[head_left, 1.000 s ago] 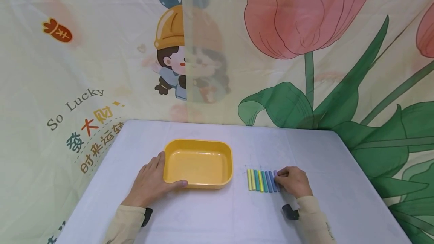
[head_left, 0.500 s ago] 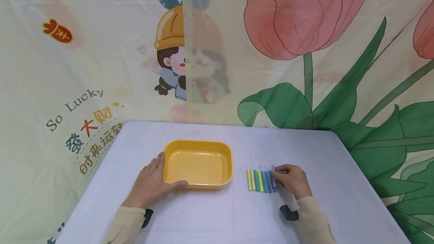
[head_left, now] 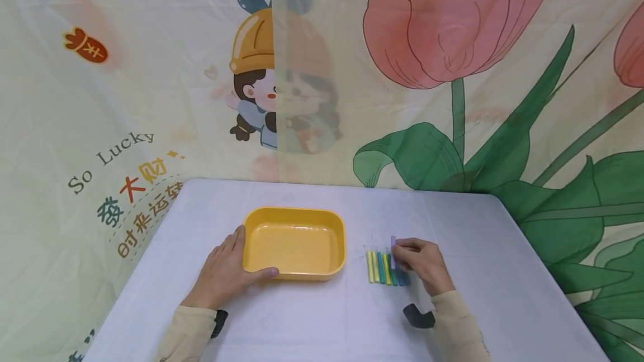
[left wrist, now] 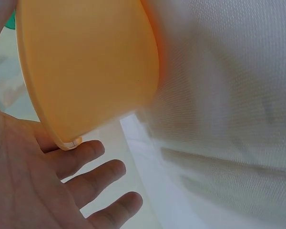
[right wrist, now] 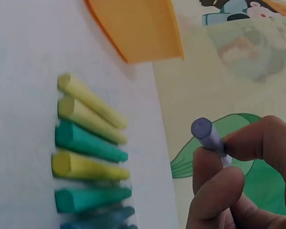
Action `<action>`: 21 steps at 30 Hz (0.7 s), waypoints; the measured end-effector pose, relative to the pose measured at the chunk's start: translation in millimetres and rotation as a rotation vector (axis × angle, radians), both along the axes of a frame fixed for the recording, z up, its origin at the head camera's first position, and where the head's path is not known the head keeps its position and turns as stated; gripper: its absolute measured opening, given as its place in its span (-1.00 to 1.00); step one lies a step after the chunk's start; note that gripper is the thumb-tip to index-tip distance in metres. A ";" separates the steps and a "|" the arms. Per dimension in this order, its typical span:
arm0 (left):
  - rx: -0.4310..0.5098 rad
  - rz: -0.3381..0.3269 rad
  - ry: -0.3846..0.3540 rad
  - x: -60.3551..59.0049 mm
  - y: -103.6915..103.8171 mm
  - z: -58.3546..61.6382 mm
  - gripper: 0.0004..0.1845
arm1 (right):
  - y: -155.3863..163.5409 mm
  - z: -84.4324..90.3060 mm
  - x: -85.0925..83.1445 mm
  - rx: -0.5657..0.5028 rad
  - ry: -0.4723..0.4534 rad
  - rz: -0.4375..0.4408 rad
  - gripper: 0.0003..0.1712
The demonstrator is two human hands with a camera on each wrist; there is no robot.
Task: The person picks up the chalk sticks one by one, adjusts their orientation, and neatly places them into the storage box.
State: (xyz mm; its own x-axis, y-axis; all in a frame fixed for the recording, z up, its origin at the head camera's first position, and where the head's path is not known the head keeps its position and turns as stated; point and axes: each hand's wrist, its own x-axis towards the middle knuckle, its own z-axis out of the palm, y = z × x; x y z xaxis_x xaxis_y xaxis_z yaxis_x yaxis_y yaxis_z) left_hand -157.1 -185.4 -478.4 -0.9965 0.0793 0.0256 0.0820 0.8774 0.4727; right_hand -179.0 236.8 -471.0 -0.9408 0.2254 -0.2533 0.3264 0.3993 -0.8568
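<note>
A yellow plastic tray stands on the white table. My left hand rests flat against the tray's left wall, thumb along its front. Right of the tray lies a row of chalk sticks in yellow, green and blue. My right hand pinches a purple chalk stick and holds it lifted above the right end of the row.
A printed cloth backdrop with a cartoon girl and a pink tulip hangs behind the table and along both sides. The table's far edge meets the cloth. Black wrist straps sit on both sleeves.
My right hand has picked the purple chalk stick off the right end of the row, lifting it and moving left. The left hand and tray have not moved.
</note>
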 end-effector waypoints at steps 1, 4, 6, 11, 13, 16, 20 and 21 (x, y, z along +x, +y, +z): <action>0.000 0.001 0.000 -0.1 -0.1 -0.3 0.52 | -2.4 0.5 0.6 -0.013 0.005 -0.004 -0.55; 0.010 0.001 -0.002 -0.4 -0.7 -1.6 0.53 | -10.3 0.8 3.5 -0.070 0.018 -0.013 -0.56; 0.021 0.000 0.000 -0.6 -1.2 -2.8 0.52 | -17.0 0.9 5.7 -0.123 0.030 -0.014 -0.54; 0.040 -0.003 0.010 -0.4 -2.0 -4.7 0.52 | -37.7 0.2 9.2 -0.252 0.066 -0.016 -0.53; 0.043 -0.002 0.013 -0.4 -2.0 -5.2 0.51 | -46.4 -0.1 9.0 -0.285 0.075 -0.018 -0.53; 0.048 -0.003 0.014 -0.6 -2.3 -6.6 0.51 | -58.7 0.7 7.7 -0.319 0.078 -0.020 -0.57; 0.063 -0.008 0.017 -0.7 -3.4 -8.5 0.51 | -73.0 3.7 6.0 -0.361 0.081 -0.005 -0.58; 0.068 -0.009 0.019 -0.7 -3.6 -8.6 0.51 | -76.2 4.4 5.8 -0.376 0.084 0.001 -0.58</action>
State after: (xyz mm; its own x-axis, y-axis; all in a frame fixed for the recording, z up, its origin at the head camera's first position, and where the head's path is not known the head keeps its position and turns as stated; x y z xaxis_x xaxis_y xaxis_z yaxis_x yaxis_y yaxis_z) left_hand -157.8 -189.0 -487.0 -0.9951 0.0858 0.0499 0.0992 0.8425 0.5294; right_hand -173.2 160.6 -466.5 -0.9619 0.1307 -0.2400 0.2484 0.0522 -0.9672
